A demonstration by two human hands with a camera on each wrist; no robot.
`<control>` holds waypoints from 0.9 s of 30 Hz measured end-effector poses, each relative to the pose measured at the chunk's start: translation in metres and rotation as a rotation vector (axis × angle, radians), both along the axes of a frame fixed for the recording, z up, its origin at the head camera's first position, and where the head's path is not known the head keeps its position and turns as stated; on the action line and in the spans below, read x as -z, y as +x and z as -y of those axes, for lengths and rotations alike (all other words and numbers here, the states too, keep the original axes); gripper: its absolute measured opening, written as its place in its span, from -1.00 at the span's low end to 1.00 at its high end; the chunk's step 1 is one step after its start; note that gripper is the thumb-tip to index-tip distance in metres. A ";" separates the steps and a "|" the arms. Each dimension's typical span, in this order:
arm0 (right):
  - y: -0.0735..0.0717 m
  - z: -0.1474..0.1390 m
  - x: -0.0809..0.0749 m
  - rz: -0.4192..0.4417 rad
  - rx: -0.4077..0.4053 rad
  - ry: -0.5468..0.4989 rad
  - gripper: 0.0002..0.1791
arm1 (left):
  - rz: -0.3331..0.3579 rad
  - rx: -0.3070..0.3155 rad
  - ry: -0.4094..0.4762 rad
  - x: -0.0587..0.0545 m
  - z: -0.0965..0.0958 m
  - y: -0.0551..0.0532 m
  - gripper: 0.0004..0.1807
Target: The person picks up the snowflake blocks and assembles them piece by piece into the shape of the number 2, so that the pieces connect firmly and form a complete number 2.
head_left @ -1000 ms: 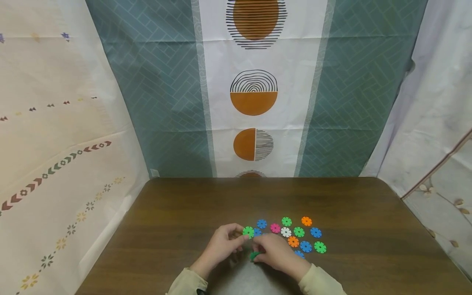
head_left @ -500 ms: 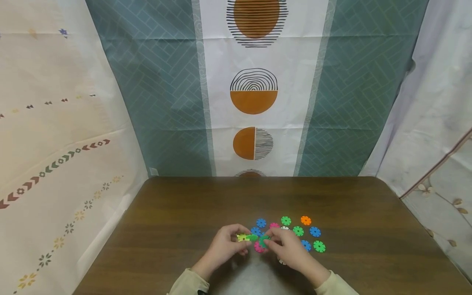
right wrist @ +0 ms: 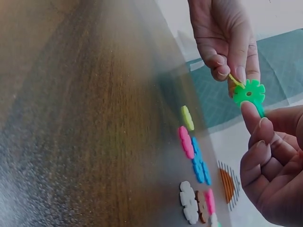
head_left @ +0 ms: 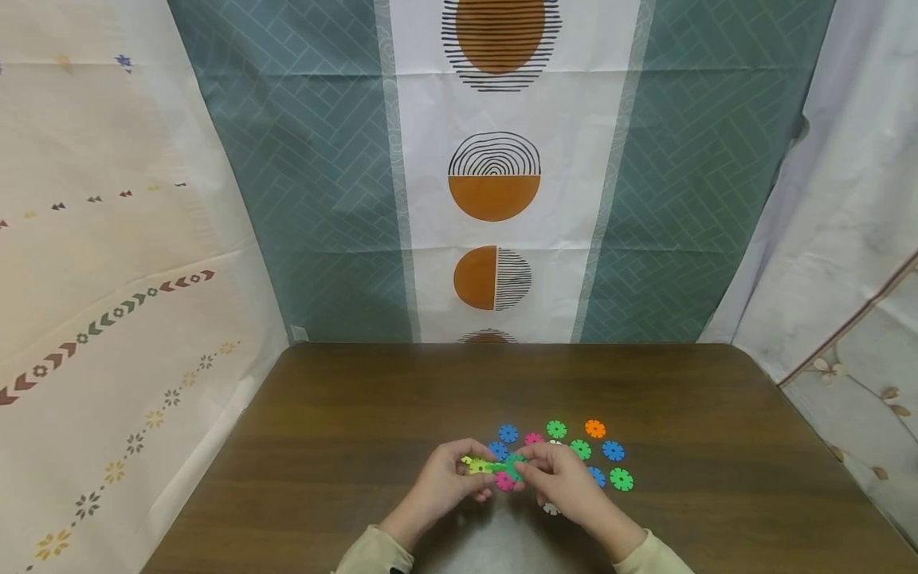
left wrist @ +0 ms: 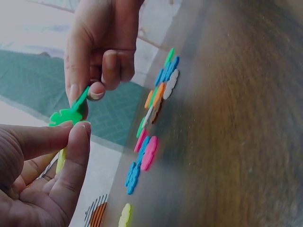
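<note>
In the head view my left hand (head_left: pixel 446 480) and right hand (head_left: pixel 562 478) meet above the table's near middle. Thumb and fingers of the left pinch a yellow notched disc (head_left: pixel 478 467) joined to a green notched disc (right wrist: pixel 248 91). My right hand pinches a second green disc (head_left: pixel 515 465), whose edge meets the first green one. In the left wrist view this second disc (left wrist: pixel 81 98) stands at an angle to its neighbour. Fingers cover parts of all three discs, so how deep the notches sit cannot be seen.
Loose discs lie mostly to the right: pink (head_left: pixel 505 481), blue (head_left: pixel 508 434), green (head_left: pixel 621 479), orange (head_left: pixel 595 429) and white (head_left: pixel 551 509) ones. A brown wooden table (head_left: pixel 344 414) carries them. Patterned cloth (head_left: pixel 323 199) hangs behind.
My right hand has lifted a green disc off the table and brought it against the green disc in my left hand. The left hand has turned its joined discs.
</note>
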State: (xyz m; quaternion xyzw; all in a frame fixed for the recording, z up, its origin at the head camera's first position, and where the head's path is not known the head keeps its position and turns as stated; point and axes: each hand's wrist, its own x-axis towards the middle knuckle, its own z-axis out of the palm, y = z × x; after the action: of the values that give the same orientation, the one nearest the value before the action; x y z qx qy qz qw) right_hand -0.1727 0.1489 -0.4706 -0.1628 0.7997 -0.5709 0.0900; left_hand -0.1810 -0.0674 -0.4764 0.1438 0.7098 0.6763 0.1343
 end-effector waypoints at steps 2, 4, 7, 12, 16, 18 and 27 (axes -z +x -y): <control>0.000 0.000 0.001 0.016 0.000 -0.024 -0.76 | 0.032 0.002 0.022 0.000 -0.001 0.001 -0.82; -0.001 -0.001 0.002 0.035 0.001 -0.038 -0.75 | 0.068 0.011 0.057 0.001 -0.003 0.001 -0.84; -0.001 -0.001 0.004 0.067 -0.004 -0.048 -0.74 | 0.098 0.024 0.099 0.004 -0.004 0.002 -0.86; -0.001 -0.001 0.005 0.109 -0.031 -0.075 -0.76 | 0.096 0.021 0.101 0.007 -0.007 0.002 -0.88; 0.000 0.001 0.006 0.128 -0.035 -0.097 -0.77 | 0.107 0.001 0.097 0.008 -0.008 0.001 -0.90; 0.001 0.002 0.006 0.138 -0.028 -0.103 -0.76 | 0.121 -0.009 0.099 0.009 -0.009 0.000 -0.90; 0.004 0.007 0.006 0.114 -0.012 -0.063 -0.79 | 0.175 -0.034 0.116 0.004 -0.016 0.001 -0.92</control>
State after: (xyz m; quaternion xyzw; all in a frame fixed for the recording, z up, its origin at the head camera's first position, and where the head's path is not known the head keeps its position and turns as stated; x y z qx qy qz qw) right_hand -0.1691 0.1419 -0.4764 -0.1374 0.7740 -0.6036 0.1335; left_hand -0.1801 -0.0511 -0.4808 0.0798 0.6573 0.7285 0.1757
